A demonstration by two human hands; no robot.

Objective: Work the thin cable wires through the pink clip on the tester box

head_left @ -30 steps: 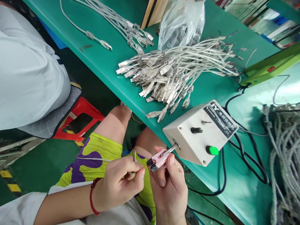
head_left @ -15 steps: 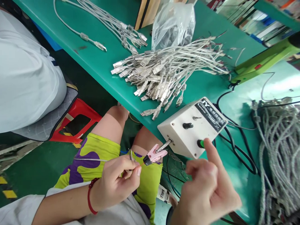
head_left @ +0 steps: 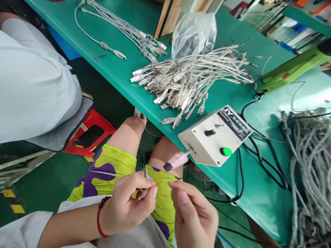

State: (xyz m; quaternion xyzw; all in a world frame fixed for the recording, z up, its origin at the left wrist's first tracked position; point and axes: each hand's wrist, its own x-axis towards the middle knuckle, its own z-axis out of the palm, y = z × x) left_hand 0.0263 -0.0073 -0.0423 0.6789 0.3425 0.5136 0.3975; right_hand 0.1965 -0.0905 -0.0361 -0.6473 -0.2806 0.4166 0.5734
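Note:
My left hand [head_left: 136, 198] pinches the end of a thin grey cable [head_left: 104, 173] between thumb and forefinger. An orange wire [head_left: 158, 183] pokes out past the thumb to the right, and several thin dark and pale wires [head_left: 145, 171] stand up behind the fingers. Just right of the orange tip, apart from it, my right hand [head_left: 195, 213] is curled with thumb and forefinger close together and nothing visible in them. Above both hands, a pink clip [head_left: 176, 161] with a black tip looks blurred on the metal shaft of a white box [head_left: 207, 148]. A green button [head_left: 226, 152] is on that box.
Many USB cables [head_left: 178, 82] lie piled on the green table [head_left: 116, 82], by a clear plastic bag [head_left: 195, 34]. More grey cables [head_left: 310, 172] are heaped at right, near a green tool [head_left: 289, 69]. At left, a person [head_left: 38, 86] sits on a red stool [head_left: 90, 137].
My right hand has left the green button and come down left beside the orange wire. The pink clip has parted from the wire and turned blurry. The view has shifted slightly.

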